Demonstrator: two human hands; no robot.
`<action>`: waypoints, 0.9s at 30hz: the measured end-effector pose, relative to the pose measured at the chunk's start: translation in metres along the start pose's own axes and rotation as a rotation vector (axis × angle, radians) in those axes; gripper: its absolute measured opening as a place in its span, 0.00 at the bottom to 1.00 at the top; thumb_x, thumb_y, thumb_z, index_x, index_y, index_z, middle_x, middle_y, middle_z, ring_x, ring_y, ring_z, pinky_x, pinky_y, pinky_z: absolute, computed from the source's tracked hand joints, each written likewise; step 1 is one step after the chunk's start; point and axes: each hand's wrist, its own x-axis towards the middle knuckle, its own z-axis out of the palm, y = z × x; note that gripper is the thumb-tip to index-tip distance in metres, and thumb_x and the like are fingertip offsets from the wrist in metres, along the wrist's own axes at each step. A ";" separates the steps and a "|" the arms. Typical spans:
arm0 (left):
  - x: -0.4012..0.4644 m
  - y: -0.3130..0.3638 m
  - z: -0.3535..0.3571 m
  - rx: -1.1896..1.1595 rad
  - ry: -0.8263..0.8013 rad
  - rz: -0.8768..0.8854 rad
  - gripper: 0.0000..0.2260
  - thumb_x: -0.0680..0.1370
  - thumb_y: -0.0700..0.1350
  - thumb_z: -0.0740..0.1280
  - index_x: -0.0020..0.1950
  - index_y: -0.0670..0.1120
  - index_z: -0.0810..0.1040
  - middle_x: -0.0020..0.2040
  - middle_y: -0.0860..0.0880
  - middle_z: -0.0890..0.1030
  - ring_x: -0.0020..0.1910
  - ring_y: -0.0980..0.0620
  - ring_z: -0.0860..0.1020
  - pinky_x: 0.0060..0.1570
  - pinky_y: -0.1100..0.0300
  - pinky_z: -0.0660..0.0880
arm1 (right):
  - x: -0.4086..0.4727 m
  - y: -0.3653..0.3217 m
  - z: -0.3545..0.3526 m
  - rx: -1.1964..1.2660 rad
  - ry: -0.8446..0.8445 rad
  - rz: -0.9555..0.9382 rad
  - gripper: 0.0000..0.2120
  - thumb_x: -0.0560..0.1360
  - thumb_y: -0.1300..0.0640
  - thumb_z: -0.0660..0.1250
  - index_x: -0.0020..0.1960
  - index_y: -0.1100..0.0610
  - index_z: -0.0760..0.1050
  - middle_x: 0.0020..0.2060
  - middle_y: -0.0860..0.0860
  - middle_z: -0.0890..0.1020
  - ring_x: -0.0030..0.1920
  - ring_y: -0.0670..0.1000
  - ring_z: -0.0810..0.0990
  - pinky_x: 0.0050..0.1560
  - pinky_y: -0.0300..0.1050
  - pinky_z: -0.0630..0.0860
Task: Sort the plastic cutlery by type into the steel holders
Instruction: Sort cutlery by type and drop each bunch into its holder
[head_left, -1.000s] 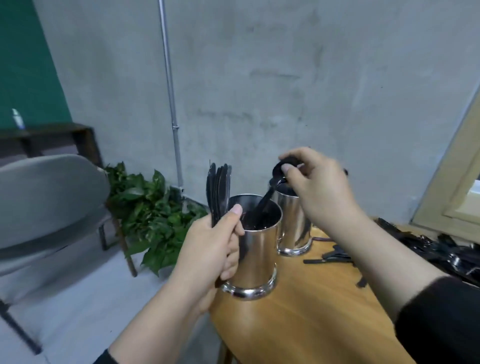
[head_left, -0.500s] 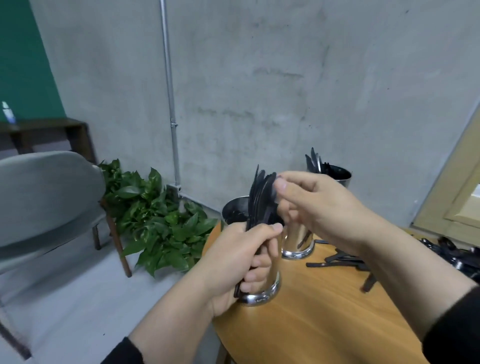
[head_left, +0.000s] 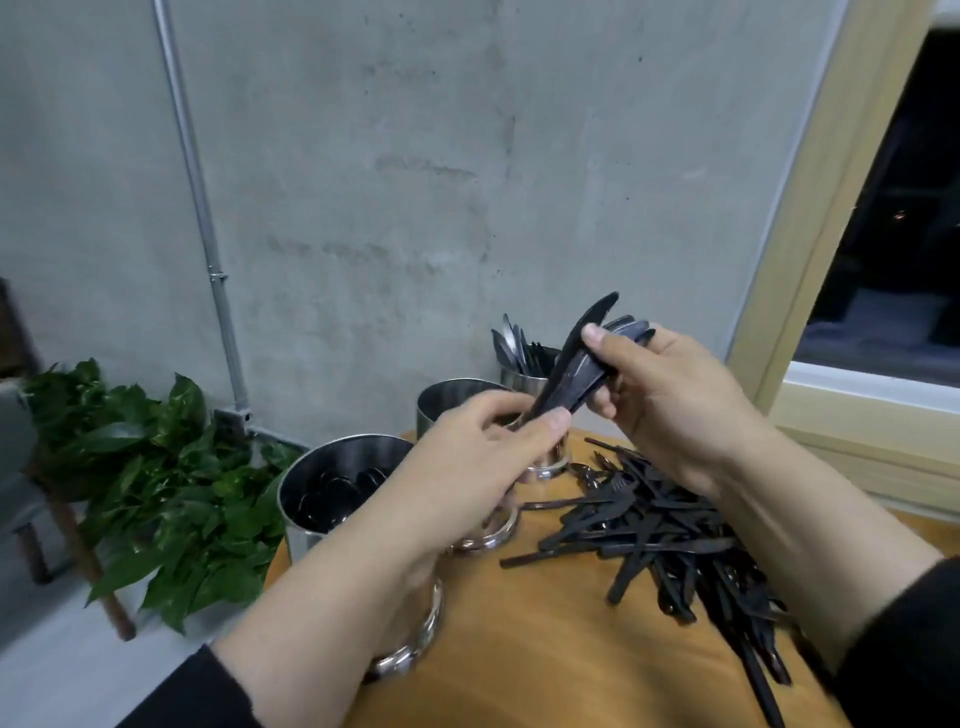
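left hand (head_left: 483, 457): fingers pinching | right hand (head_left: 670, 395): fingers curled, gripping

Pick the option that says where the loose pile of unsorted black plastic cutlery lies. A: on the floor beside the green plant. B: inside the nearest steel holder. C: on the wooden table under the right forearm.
C: the pile of black plastic cutlery is spread over the wooden table, under the right forearm.

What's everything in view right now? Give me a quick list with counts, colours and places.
steel holders: three, silver, table's left edge
loose cutlery pile: many, black, table's right side
held cutlery bundle: several, black, between both hands
table: one, orange-brown wood
plant: one, green, floor at left
pipe: one, grey, on wall
window frame: one, pale wood, right
left hand: holds bundle's lower end
right hand: pinches bundle's top
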 end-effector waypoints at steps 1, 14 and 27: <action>0.012 0.001 0.000 0.103 0.096 0.054 0.16 0.78 0.62 0.68 0.63 0.60 0.78 0.46 0.58 0.84 0.42 0.64 0.81 0.47 0.65 0.79 | 0.008 -0.003 -0.010 0.020 0.101 -0.044 0.08 0.80 0.58 0.67 0.44 0.60 0.75 0.33 0.55 0.80 0.29 0.49 0.70 0.32 0.41 0.67; 0.130 0.016 0.018 0.660 0.276 0.125 0.10 0.83 0.47 0.61 0.62 0.52 0.78 0.54 0.51 0.83 0.55 0.45 0.79 0.58 0.51 0.76 | 0.165 0.054 -0.065 -0.446 0.518 -0.107 0.10 0.79 0.53 0.66 0.41 0.56 0.74 0.32 0.54 0.78 0.32 0.52 0.75 0.37 0.47 0.72; 0.093 -0.042 0.103 0.529 0.172 0.277 0.11 0.84 0.46 0.61 0.62 0.52 0.81 0.57 0.54 0.82 0.57 0.54 0.78 0.58 0.52 0.76 | 0.084 0.099 -0.135 -0.953 0.374 0.034 0.24 0.80 0.44 0.67 0.71 0.54 0.73 0.63 0.48 0.80 0.58 0.50 0.78 0.60 0.47 0.73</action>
